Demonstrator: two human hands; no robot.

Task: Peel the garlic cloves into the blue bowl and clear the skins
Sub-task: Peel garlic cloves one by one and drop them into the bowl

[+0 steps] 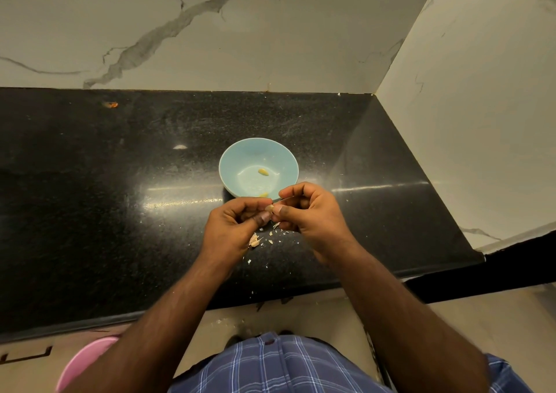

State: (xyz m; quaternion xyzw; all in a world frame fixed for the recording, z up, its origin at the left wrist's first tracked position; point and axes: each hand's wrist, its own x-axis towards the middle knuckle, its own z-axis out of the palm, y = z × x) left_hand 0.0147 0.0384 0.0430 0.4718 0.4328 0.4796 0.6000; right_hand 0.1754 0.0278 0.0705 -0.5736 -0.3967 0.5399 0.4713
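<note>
Both hands pinched on 1 garlic clove (269, 208) just in front of the blue bowl (234, 158): left hand (233, 227) grips it thumb against fingers, right hand (310, 212) has fingertips curled in, seems to be tugging skin off the tip. Clove is small, pale, mostly hidden by fingers, can't tell how much skin is left. Risks as I see it: clove is held over the table, not the bowl, so a slip drops it onto the black table (105, 182) or off the near edge; peeled garlic is slick. Skin is papery, light, flaky, so it scatters; loose skins (255, 240) already lie under the hands, with small flecks near the table edge that could fall off it. Any flick toward the bowl puts skin in with the 2 peeled cloves (263, 172) there. Bowl is smooth, glossy, round, shallow; table is polished speckled stone; marble-look wall (210, 31) behind.
</note>
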